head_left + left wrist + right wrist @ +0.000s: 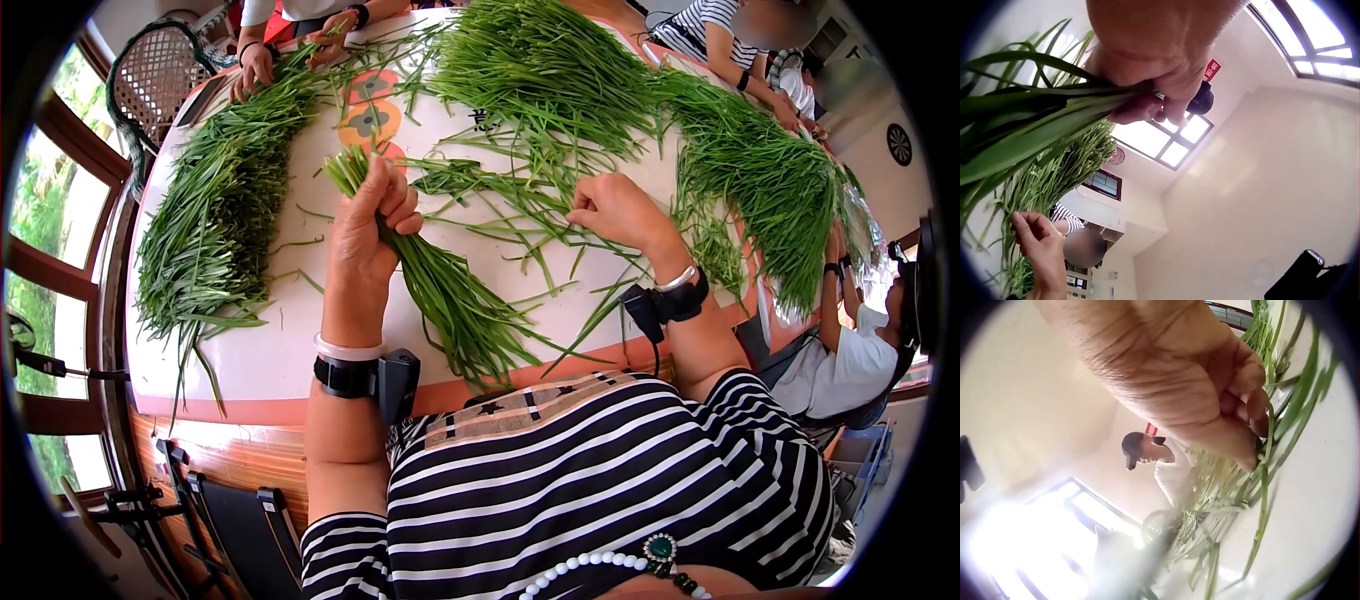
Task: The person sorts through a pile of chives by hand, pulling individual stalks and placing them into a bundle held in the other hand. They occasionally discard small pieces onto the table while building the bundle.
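My left hand (375, 215) grips a bunch of garlic chives (455, 290) near its pale cut ends, which poke out above the thumb. The long green leaves trail down toward the table's near edge; the left wrist view shows the same bunch (1029, 125) spreading from under the fingers. To the right, my right hand (625, 215) is low over scattered loose chives (520, 235), thumb and fingertips drawn together. In the right wrist view, those fingertips pinch a thin chive leaf (1264, 481) just above the white tabletop.
A long chive heap (215, 215) lies along the table's left side. Another large pile (540, 70) covers the far middle, and more chives (760, 170) run down the right. Other people's hands (258, 68) work at the far left edge. A seated person (840, 350) is at right.
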### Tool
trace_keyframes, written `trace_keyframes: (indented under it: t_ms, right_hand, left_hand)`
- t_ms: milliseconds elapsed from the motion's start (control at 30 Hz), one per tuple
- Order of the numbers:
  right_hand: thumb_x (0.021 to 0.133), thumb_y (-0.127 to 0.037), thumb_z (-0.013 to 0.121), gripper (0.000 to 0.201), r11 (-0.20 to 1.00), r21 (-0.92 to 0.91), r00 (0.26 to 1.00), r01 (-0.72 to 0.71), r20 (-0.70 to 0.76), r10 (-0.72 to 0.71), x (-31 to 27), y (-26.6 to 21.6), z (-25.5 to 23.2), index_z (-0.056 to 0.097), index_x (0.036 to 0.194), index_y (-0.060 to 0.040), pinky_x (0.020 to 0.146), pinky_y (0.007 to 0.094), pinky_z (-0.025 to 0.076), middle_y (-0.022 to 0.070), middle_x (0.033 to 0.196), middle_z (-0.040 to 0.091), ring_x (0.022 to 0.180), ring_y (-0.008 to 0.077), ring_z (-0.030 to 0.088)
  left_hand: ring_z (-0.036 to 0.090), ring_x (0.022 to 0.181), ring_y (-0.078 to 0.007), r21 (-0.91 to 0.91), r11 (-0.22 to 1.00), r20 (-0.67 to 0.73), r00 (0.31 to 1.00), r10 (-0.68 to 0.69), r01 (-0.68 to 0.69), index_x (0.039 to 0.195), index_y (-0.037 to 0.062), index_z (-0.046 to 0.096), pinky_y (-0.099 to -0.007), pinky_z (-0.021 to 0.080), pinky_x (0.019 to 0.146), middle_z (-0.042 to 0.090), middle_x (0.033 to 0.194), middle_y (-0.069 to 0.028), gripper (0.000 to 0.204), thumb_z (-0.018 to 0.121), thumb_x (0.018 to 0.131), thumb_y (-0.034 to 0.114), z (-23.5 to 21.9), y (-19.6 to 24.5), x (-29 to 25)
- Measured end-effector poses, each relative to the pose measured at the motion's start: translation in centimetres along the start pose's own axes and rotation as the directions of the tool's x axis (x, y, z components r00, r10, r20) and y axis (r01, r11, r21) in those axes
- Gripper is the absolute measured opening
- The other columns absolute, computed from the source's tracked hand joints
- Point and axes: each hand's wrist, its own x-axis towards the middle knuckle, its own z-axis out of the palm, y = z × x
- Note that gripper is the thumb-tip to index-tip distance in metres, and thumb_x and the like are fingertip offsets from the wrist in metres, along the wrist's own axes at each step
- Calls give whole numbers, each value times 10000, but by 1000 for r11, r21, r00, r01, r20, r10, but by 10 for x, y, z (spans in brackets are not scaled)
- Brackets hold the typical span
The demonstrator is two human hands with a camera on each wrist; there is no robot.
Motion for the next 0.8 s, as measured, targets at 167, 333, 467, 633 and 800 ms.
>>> trace_keyframes:
  t_ms: [167, 333, 467, 633, 800]
  right_hand:
    - [759, -124, 690, 138, 999, 46, 999, -12, -48, 14, -10, 1, 1, 644, 745, 5, 632, 384, 494, 164, 732, 649, 672, 314, 628]
    - [783, -54, 613, 87, 966, 256, 996, 38, -84, -17, -15, -37, -24, 648, 808, 22, 623, 354, 495, 166, 744, 652, 656, 298, 627]
    - [806, -56, 601, 80, 938, 105, 924, 330, -240, -298, -7, -49, -31, 648, 820, 8, 660, 370, 490, 139, 786, 654, 721, 289, 626]
    - [788, -90, 630, 69, 810, 4, 784, 587, -254, -567, 13, -95, -30, 646, 799, -24, 714, 397, 479, 107, 786, 642, 786, 306, 601]
    - [765, -65, 647, 60, 765, 109, 755, 635, -296, -584, 41, -120, -28, 623, 811, -35, 694, 388, 475, 97, 759, 621, 774, 300, 595]
  left_hand:
    - [304, 511, -68, 44, 999, 8, 1000, 6, -6, 914, 61, 531, -214, 274, 457, 335, 596, 51, 147, 635, 912, 165, 7, 0, -3]
    - [368, 518, -82, 173, 985, -16, 1000, 13, -10, 902, 22, 554, -233, 334, 469, 395, 599, 30, 188, 614, 930, 198, 18, 2, -8]
    - [524, 584, -123, 349, 927, -11, 989, 149, -136, 888, 3, 600, -263, 456, 538, 538, 666, -11, 222, 583, 950, 215, 30, -9, -10]
    - [646, 997, -212, 523, 838, 92, 988, 126, -155, 1118, -3, 627, -347, 500, 903, 670, 1070, -131, 248, 536, 968, 172, 40, -19, -12]
    - [648, 903, -177, 500, 842, 73, 979, 191, -202, 1087, -13, 634, -314, 511, 827, 674, 987, -83, 208, 557, 958, 131, 29, -21, -8]
